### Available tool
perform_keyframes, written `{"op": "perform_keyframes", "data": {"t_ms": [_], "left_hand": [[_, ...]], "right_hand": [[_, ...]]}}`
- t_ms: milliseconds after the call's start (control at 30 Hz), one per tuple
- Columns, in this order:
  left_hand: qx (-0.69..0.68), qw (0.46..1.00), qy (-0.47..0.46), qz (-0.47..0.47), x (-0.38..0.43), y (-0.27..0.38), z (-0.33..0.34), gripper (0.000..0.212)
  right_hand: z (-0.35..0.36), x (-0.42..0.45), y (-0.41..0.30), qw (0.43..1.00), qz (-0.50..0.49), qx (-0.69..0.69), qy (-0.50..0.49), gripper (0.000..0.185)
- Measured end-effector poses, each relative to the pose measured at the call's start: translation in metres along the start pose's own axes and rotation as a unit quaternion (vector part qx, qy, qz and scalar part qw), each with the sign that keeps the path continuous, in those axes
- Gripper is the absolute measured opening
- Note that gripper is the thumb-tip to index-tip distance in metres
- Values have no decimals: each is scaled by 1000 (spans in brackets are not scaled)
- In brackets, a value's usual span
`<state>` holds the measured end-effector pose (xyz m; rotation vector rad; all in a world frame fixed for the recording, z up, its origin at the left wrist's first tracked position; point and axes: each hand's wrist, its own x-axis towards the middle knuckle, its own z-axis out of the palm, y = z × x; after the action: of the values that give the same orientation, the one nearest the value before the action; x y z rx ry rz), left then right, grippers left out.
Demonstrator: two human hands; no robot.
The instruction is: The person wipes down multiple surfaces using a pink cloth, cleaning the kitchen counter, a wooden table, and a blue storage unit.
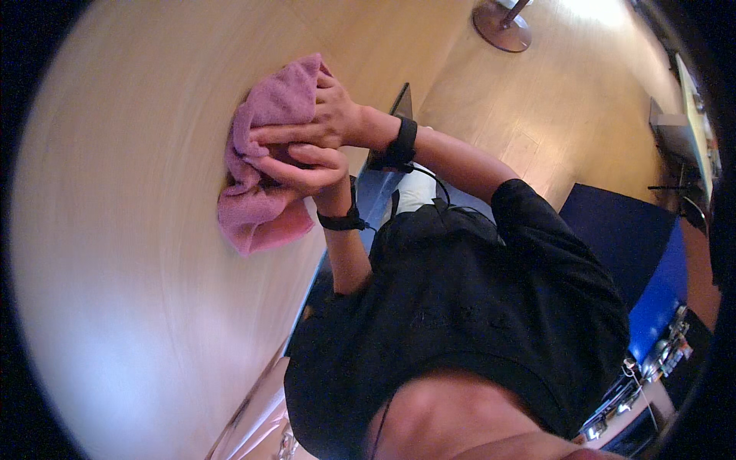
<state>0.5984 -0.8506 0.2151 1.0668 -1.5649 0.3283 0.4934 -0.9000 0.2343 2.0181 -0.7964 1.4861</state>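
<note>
A pink terry cloth [282, 98] lies bunched and folded on a broad pale wood-grain tabletop [144, 172]. My right hand [328, 118] rests palm down over its upper part, index finger stretched out and the other fingers curled at the fold. Close below it, my left hand [313, 169] grips the middle of the cloth, thumb and index finger showing and the other fingers hidden. One loose end of the cloth hangs out past my left hand. Black bands with thin cables circle my right wrist [401, 142] and left wrist [342, 221].
The table's edge [313, 279] runs close along my body. A dark panel [402, 100] stands by my right forearm. Beyond are a round brown stand base [500, 29] on the wooden floor [489, 98], a dark flat panel [618, 241] and small metallic items [661, 362] at the right.
</note>
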Motion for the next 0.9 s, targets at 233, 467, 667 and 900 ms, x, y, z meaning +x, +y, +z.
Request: {"op": "perform_keyframes", "data": {"t_ms": [233,467,667,900], "left_hand": [[5,1000,0,28,15,29,62,58],[10,1000,-7,21,20,9,68,59],[8,1000,5,26,44,0,76,59],[-174,981,-78,29,59,21,124,59]], "right_hand": [[-17,-12,62,999,19,-19,18,44],[11,-8,69,999,-15,-29,8,42],[26,11,80,1000,-5,5,-22,46],[27,-33,118,989,139,-54,24,56]]}}
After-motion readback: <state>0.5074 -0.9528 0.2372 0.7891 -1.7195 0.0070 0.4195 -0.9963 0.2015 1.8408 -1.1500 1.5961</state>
